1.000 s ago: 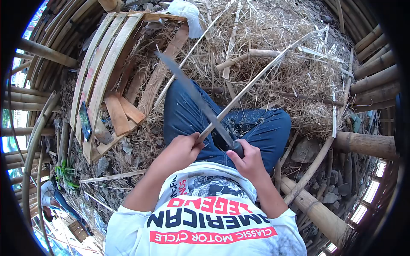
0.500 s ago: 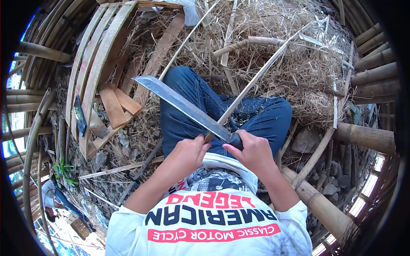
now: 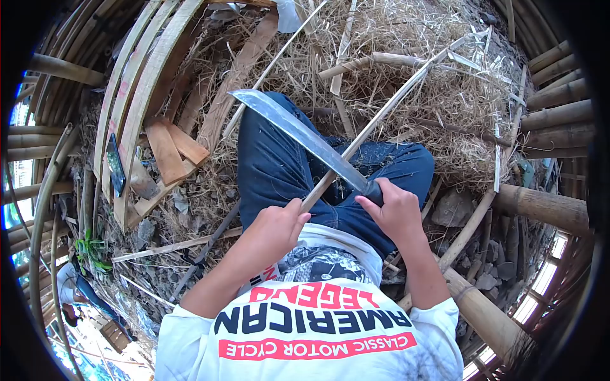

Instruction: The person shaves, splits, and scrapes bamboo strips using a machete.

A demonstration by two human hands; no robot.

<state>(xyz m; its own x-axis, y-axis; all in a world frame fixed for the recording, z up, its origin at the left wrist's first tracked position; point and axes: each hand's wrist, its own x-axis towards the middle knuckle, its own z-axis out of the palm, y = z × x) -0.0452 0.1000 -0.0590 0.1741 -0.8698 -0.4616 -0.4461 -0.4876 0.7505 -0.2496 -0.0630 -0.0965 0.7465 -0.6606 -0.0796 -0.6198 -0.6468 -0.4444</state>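
Straw and bamboo shavings (image 3: 406,82) cover the ground where a person sits among stacked bamboo poles (image 3: 546,209). Across the lap, over blue jeans (image 3: 273,171), runs a thin bamboo strip (image 3: 381,114), slanting from the near left up to the far right. The left hand (image 3: 279,225) has its fingers clenched around the strip's near end. The right hand (image 3: 397,213) grips the dark handle of a long machete (image 3: 298,136), whose blade lies across the strip, touching it just ahead of the left hand, with its tip pointing far left. To the left lie curved split bamboo slats (image 3: 136,82) and short flat offcuts (image 3: 171,149), with a dark phone (image 3: 115,166) resting against the slats. A thick bamboo pole (image 3: 489,324) lies at the near right beside stones (image 3: 454,222). Loose sticks cross the straw beyond the knees.
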